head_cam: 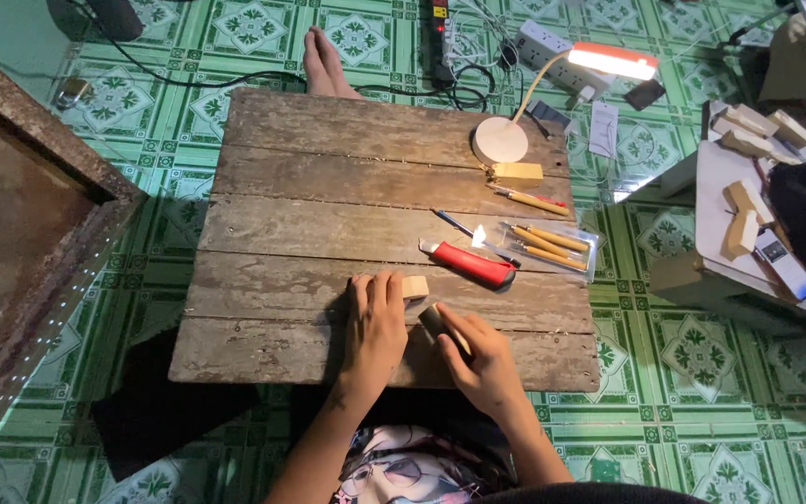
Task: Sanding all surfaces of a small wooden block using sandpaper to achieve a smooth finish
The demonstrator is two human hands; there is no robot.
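1. Wood block (pixel 414 287), small and pale, lies on the plank table (pixel 328 168) near its front edge, partly under the left hand (pixel 373 322), whose fingers lie flat and pressed over it.
2. Right hand (pixel 479 359) is closed around a dark sanding piece (pixel 433 322), just beside the block.
3. Red utility knife (pixel 470 264) lies just behind the block.
4. Carving tools in a clear tray (pixel 552 245) sit further right.
5. Desk lamp (pixel 534 93), lit, stands at the far edge.
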